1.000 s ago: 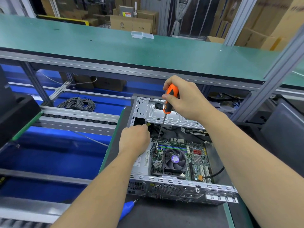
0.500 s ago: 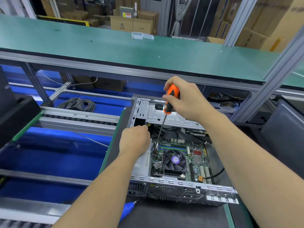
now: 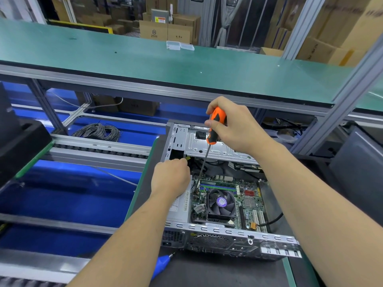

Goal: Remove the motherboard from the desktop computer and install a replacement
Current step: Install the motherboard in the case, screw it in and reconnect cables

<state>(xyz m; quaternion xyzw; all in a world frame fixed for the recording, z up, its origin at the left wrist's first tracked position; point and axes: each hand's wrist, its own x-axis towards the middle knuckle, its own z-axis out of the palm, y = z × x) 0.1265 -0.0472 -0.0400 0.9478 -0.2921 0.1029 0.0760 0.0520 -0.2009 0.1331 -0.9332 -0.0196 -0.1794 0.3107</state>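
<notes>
Head view shows the open desktop computer [image 3: 230,235] lying on the dark mat, its motherboard [image 3: 244,201] seated inside on the case floor, just right of the power supply [image 3: 180,206]. Above the case the right hand [image 3: 234,129] grips the orange screwdriver [image 3: 215,126], tip down at the board's far-left corner, while the left hand [image 3: 171,176], fingers curled, rests on the power supply; whether it holds anything I cannot tell. Over the last second the screwdriver handle has barely shifted, so a mounting screw is likely still being loosened and removal remains early.
</notes>
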